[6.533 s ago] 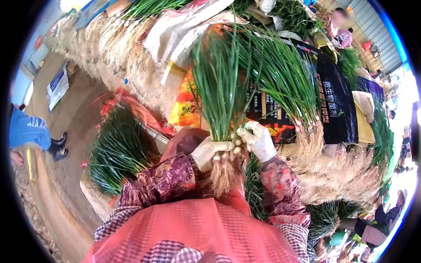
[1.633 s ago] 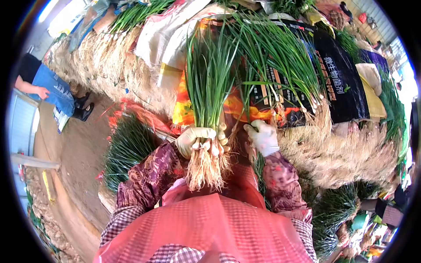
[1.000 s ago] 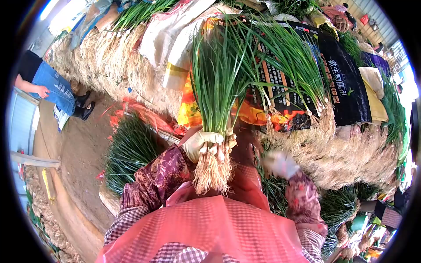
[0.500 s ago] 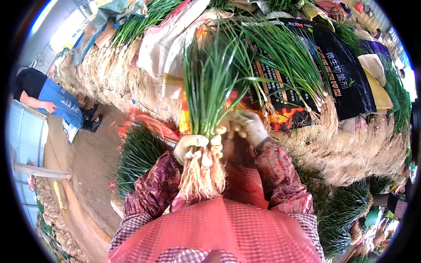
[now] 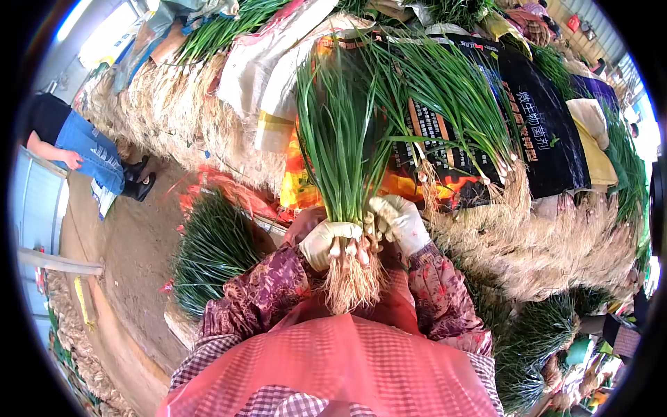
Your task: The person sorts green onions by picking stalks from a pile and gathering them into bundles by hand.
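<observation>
Lg. root-fringed pile point(image 5: 542, 257) of green onions runs across the front & to the R. Black printed sack point(image 5: 564, 167) lies over it. On the sack, R of center: loose onions point(image 5: 462, 97), leaves fanned away from the wearer, plus a small clump point(image 5: 427, 181) just L of their root ends.

Held bunch point(image 5: 340, 153) is upright-ish in front of the apron, leaves up, roots down, overlapping the sack's L edge in view. Gloved L hand point(image 5: 321, 243) is wrapped firmly around it just above the bulbs point(image 5: 351, 249). R hand point(image 5: 403, 224) has fingers curled in at the bunch's R side, approx. same ht.; can't tell if it's pinching a stalk.

To do this well, IMO: L grip snug but not crushing, esp. on hollow leaves; R fingertips work low, nr. the bulbs, 1 stalk at a time; bulbs kept lvl. w/ each other, roots hanging free so they don't tangle.
</observation>
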